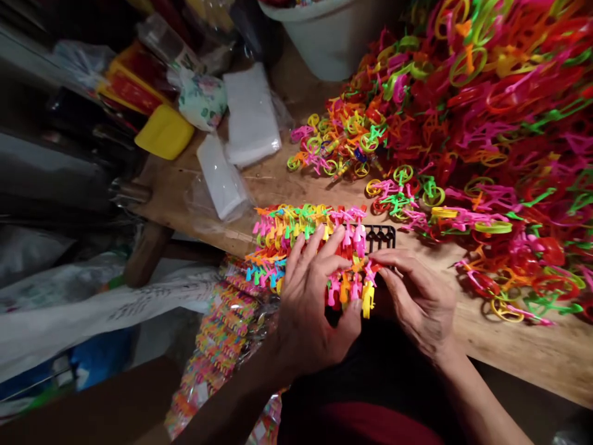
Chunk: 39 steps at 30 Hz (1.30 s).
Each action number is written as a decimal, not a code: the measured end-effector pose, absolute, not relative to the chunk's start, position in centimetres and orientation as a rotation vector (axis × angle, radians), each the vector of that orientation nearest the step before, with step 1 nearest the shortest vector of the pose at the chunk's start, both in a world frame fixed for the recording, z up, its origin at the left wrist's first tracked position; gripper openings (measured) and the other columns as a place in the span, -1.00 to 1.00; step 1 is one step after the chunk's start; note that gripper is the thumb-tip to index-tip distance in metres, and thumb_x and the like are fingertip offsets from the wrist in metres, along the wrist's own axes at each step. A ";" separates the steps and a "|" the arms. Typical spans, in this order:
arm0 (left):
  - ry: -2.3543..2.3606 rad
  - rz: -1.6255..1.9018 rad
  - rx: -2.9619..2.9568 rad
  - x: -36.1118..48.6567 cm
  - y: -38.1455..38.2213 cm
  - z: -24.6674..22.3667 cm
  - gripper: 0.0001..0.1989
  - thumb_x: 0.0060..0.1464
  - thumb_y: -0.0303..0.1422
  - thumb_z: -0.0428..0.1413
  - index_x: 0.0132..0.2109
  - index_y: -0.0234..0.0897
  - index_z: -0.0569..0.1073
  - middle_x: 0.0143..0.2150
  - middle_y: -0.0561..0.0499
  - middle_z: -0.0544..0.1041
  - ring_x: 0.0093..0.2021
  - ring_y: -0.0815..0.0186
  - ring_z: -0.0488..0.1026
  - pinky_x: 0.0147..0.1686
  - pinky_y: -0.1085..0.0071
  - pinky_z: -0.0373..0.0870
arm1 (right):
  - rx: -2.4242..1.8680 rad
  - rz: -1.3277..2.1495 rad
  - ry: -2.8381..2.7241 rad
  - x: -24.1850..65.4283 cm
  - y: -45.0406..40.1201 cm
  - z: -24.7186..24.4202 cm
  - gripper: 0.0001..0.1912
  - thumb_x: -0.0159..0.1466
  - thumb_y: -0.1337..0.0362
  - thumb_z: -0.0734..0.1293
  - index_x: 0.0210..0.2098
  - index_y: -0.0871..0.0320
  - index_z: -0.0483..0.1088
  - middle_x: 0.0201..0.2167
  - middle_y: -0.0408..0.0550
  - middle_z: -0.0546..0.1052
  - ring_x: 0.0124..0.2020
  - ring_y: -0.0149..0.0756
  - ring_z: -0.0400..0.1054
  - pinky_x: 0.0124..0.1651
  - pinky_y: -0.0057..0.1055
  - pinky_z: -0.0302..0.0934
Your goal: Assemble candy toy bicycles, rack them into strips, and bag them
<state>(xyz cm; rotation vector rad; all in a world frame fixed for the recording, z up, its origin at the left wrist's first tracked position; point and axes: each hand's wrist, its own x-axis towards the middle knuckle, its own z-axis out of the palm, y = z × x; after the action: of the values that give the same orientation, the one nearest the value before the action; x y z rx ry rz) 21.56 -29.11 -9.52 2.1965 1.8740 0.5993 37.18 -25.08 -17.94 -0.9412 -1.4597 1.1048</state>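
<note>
1. The left hand [310,303] lay over the rows of toys [296,225], its fingers spread and slightly bent, the thumb wide of them.
2. Its fingertips touched the toys in the far rows; its thumb was at the near row, beside an orange toy [344,288] and small pink ones.
3. The right hand [419,300] held its thumb and forefinger narrow, pinching the edge of a pink toy [370,272] at the right end of the near row. Its other fingers were curled; how tightly, I could not tell.
4. The pink toy lay at the tips of the right fingers, to the right of the left thumb, with a yellow toy [368,300] just on its near side.
5. The rows sat on a black rack [382,237], whose bare right end showed beyond the left fingers.
6. A large loose pile [509,105] of bright toys covered the right and far right of the wooden table [171,191].
7. A white tub [319,43] stood at the far side, two white stacks [252,117] to its left.
8. Bagged toys [222,340] lay below the table's near edge, on the left.
</note>
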 end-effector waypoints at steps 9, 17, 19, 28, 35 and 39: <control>1.912 0.552 2.250 21.5 -28.8 -10.0 -0.65 0.13 -0.20 0.14 0.04 -0.16 0.33 0.35 -0.17 0.41 0.45 -0.01 0.21 0.41 -0.13 0.10 | -1.022 1.171 -1.584 37.2 -23.4 -17.3 -0.82 0.35 0.40 0.32 -0.18 0.08 0.57 -0.30 -0.09 0.66 -0.35 -0.37 0.55 -0.33 -0.50 0.42; 2.014 0.465 2.223 22.4 -28.0 -8.1 -0.39 0.18 -0.19 0.15 0.31 -0.23 0.23 0.41 -0.25 0.31 0.49 -0.08 0.12 0.45 -0.21 -0.05 | -1.120 1.491 -1.347 36.9 -22.2 -17.1 -0.90 0.27 0.24 0.43 -0.28 0.11 0.47 -0.23 -0.04 0.61 -0.24 -0.33 0.52 -0.19 -0.42 0.43; 1.984 0.392 2.277 22.6 -26.9 -7.5 -0.42 0.19 -0.16 0.16 0.31 -0.18 0.30 0.47 -0.18 0.21 0.52 -0.15 -0.01 0.45 -0.30 -0.17 | -1.110 1.481 -1.419 37.0 -21.9 -17.4 -0.88 0.28 0.22 0.43 -0.36 0.12 0.51 -0.25 -0.04 0.60 -0.22 -0.31 0.50 -0.15 -0.38 0.41; 1.843 0.175 2.408 22.0 -23.9 -9.8 -0.66 0.25 -0.38 0.03 0.11 -0.17 0.54 0.46 -0.01 0.25 0.45 -0.05 0.15 0.46 -0.26 -0.15 | -1.135 0.980 -1.841 38.2 -25.0 -17.5 -0.75 0.37 0.32 0.27 0.00 0.14 0.49 -0.19 0.04 0.58 -0.23 -0.25 0.45 -0.16 -0.29 0.35; 1.861 0.184 2.428 22.0 -24.1 -9.7 -0.64 0.28 -0.37 0.00 0.14 -0.24 0.52 0.43 -0.05 0.30 0.40 -0.05 0.20 0.47 -0.25 -0.11 | -1.204 0.502 -2.125 36.1 -26.8 -20.7 -0.74 0.33 0.48 0.16 -0.15 0.14 0.44 -0.37 -0.02 0.43 -0.33 -0.18 0.27 -0.29 -0.28 0.14; 1.859 0.192 2.373 22.1 -24.0 -9.5 -0.58 0.28 -0.38 -0.01 0.23 -0.18 0.46 0.41 -0.01 0.33 0.39 0.00 0.22 0.47 -0.20 -0.08 | -1.089 0.511 -2.127 36.4 -26.1 -21.2 -0.75 0.32 0.47 0.18 -0.19 0.05 0.43 -0.37 -0.05 0.44 -0.37 -0.17 0.32 -0.30 -0.22 0.21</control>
<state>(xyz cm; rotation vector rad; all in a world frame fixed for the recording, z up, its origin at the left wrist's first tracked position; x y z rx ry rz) 22.05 -24.05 -9.49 2.3728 1.8592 0.1925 36.38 -26.10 -21.24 -1.0887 -2.1266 0.5112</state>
